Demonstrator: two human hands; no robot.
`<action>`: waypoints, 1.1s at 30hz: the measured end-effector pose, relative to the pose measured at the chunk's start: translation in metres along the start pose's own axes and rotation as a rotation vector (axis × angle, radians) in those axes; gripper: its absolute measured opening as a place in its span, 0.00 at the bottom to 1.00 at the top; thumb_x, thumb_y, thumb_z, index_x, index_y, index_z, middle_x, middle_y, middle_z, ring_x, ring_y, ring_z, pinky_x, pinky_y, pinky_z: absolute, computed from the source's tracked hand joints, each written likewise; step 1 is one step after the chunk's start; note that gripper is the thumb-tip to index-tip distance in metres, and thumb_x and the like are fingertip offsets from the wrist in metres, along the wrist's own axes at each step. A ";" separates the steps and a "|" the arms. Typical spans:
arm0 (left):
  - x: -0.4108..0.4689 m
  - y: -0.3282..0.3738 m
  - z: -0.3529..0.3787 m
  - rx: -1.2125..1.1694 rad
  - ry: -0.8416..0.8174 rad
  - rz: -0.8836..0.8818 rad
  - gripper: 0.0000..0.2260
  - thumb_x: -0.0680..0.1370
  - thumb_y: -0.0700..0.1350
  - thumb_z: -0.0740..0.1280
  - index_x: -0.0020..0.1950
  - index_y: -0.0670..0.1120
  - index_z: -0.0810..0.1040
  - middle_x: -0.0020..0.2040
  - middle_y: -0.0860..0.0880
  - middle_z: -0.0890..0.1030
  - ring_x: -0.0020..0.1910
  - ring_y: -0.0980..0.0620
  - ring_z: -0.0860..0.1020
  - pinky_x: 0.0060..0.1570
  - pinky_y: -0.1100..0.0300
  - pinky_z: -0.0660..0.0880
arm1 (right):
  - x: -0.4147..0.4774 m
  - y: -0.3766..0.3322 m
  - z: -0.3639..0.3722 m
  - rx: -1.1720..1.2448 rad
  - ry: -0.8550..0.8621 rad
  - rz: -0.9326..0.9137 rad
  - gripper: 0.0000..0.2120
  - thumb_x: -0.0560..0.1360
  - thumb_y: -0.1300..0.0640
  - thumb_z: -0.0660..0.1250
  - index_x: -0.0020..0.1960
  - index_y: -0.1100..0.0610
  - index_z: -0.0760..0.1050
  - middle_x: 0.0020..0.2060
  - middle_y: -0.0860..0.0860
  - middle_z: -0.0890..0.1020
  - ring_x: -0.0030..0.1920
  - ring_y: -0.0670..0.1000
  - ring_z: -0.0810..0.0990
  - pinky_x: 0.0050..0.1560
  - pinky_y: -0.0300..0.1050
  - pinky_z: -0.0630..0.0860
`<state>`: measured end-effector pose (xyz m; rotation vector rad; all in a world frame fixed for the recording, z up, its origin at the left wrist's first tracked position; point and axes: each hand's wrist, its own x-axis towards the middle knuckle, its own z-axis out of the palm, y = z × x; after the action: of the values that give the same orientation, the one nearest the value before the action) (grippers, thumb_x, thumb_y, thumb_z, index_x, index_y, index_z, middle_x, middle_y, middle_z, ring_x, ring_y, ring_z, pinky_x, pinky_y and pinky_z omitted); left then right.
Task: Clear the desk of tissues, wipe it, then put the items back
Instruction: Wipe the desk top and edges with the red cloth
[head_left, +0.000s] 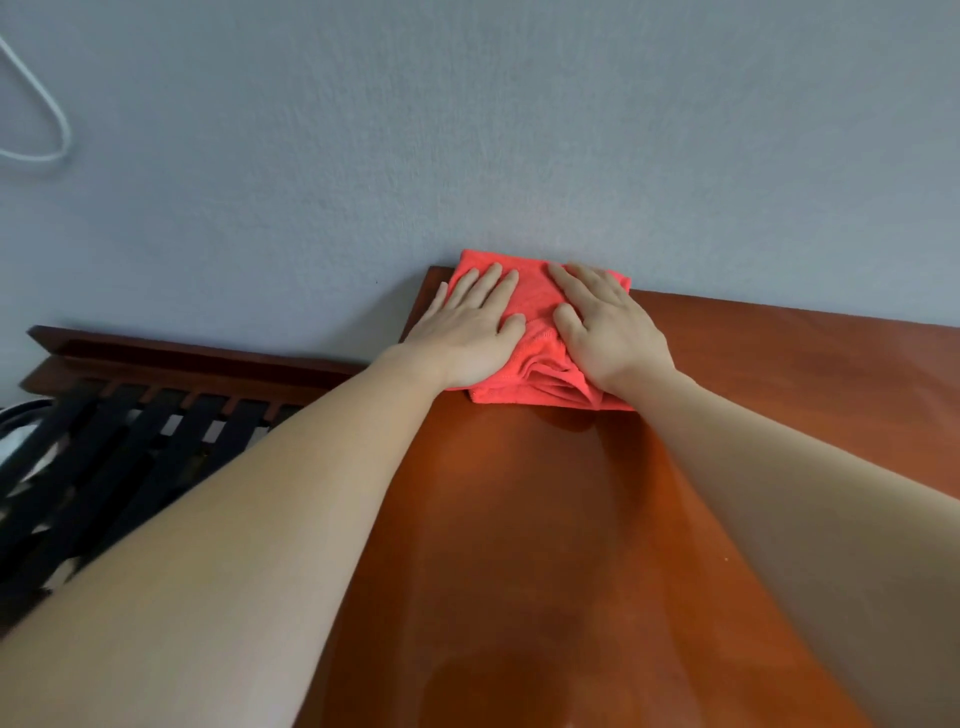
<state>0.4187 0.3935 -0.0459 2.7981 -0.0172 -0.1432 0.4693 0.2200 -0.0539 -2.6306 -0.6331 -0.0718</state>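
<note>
Left hand (470, 332) and right hand (608, 332) laid flat, fingers straight, on a folded coral-red cloth (535, 301), nothing grasped, cloth pressed onto the far left corner of the reddish-brown desk (519, 519), touching the grey wall (467, 130), dark slatted wooden frame (182, 353) seen beside the desk at left, white cable (57, 119) hung at upper left

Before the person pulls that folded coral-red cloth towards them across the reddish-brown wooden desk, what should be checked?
1. Left hand flat on the folded coral-red cloth: ok.
2. Right hand flat on it too: ok.
3. Cloth starts at the far left corner of the reddish-brown wooden desk, against the grey wall: ok.
4. No tissue in sight on the wiping path between the arms: ok.
5. Desk surface hidden under the forearms and beyond the frame: cannot tell.
6. Cloth damp enough: cannot tell.
</note>
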 end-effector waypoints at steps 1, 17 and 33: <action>-0.004 0.004 0.002 -0.001 0.002 0.002 0.26 0.84 0.55 0.45 0.81 0.54 0.42 0.81 0.54 0.40 0.79 0.56 0.38 0.77 0.51 0.37 | -0.006 0.000 -0.002 0.000 0.000 -0.004 0.24 0.82 0.48 0.49 0.78 0.44 0.56 0.78 0.49 0.58 0.78 0.49 0.52 0.77 0.47 0.49; -0.139 0.066 0.037 0.024 0.023 -0.018 0.25 0.84 0.55 0.43 0.81 0.53 0.42 0.81 0.54 0.40 0.79 0.55 0.38 0.77 0.50 0.36 | -0.142 -0.003 -0.021 0.030 -0.020 -0.018 0.23 0.82 0.48 0.49 0.76 0.42 0.60 0.77 0.44 0.59 0.78 0.46 0.52 0.76 0.50 0.52; -0.364 0.120 0.081 0.050 0.001 -0.006 0.24 0.84 0.56 0.41 0.80 0.57 0.41 0.81 0.55 0.41 0.79 0.56 0.38 0.77 0.47 0.35 | -0.371 -0.056 -0.034 0.039 -0.033 -0.026 0.23 0.82 0.48 0.49 0.76 0.43 0.60 0.77 0.45 0.59 0.78 0.46 0.52 0.77 0.50 0.52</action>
<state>0.0493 0.2639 -0.0467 2.8487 -0.0128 -0.1454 0.1142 0.0935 -0.0559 -2.5914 -0.6733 -0.0234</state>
